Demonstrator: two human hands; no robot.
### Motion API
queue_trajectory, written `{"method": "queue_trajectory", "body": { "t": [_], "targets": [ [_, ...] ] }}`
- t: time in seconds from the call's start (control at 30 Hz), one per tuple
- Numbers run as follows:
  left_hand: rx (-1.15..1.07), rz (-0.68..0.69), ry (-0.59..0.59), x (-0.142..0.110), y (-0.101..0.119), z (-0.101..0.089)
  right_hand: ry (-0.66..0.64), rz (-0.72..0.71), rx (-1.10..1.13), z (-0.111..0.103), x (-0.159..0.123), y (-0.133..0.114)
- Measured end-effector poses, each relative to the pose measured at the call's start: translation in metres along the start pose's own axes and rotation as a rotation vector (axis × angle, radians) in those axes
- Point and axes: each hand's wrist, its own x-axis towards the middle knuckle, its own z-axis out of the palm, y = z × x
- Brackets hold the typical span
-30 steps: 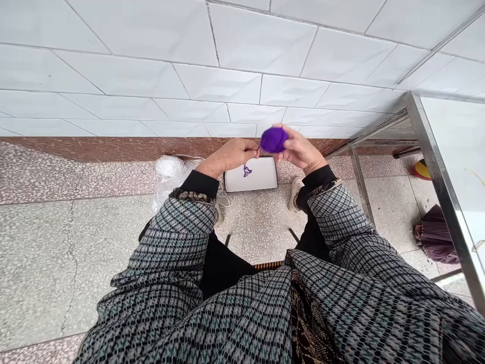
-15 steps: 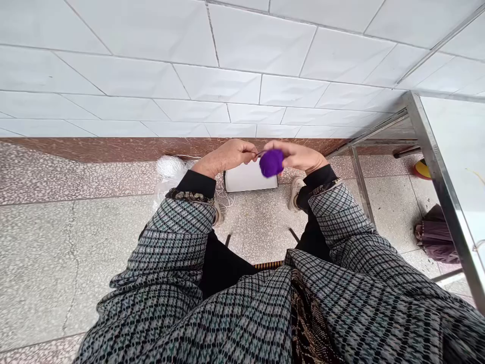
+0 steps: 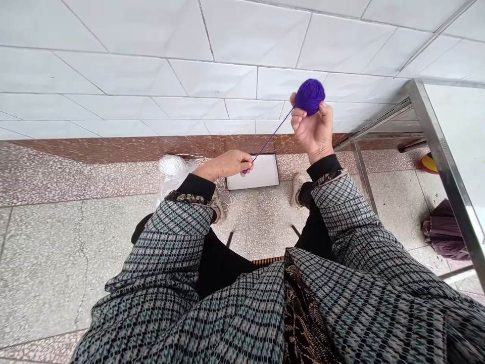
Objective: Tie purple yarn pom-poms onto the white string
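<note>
My right hand (image 3: 313, 129) is raised in front of the tiled wall with its fingers around a purple ball of yarn (image 3: 310, 97). From the ball a strand of purple yarn (image 3: 273, 134) runs taut, down and to the left. Its lower end is pinched in my left hand (image 3: 233, 164), and a small bit of purple shows below those fingers. What else the left fingers may hold is hidden. Beneath and just right of the left hand, a shallow white box (image 3: 259, 174) with dark edges lies on the floor.
White yarn (image 3: 172, 166) in clear plastic lies on the floor at left, with loose white strands by my shoe. A metal-framed table (image 3: 435, 146) stands at right. Below it are a dark purple cloth-like bundle (image 3: 445, 230) and a yellow-red object (image 3: 429, 163). The tiled wall (image 3: 215, 83) rises ahead.
My right hand has moved up and to the right with the purple ball, away from my left hand. The strand between them is now long and taut. My left hand has stayed low, shifting slightly.
</note>
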Motion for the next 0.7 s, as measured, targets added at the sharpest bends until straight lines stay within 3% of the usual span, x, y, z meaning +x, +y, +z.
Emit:
{"method": "queue_trajectory", "body": {
  "t": [0.13, 0.33, 0.47, 0.53, 0.63, 0.7],
  "targets": [
    [-0.092, -0.124, 0.016, -0.007, -0.016, 0.010, 0.144, -0.142, -0.199, -0.011, 0.015, -0.004],
    [-0.097, -0.263, 0.252, -0.028, -0.033, 0.027, 0.292, -0.225, -0.169, -0.032, 0.026, -0.006],
    [-0.229, -0.270, 0.285, -0.047, -0.040, 0.037, 0.401, -0.079, -0.303, -0.032, 0.022, -0.008],
    [-0.250, -0.292, 0.319, -0.056, -0.043, 0.041, 0.472, 0.014, -0.265, -0.032, 0.020, -0.004],
    [-0.268, -0.263, 0.473, -0.067, -0.048, 0.044, 0.565, 0.141, -0.121, -0.032, 0.019, 0.016],
    [-0.256, -0.254, 0.610, -0.071, -0.052, 0.044, 0.570, 0.282, -0.025, -0.031, 0.016, 0.043]
  ]
}}
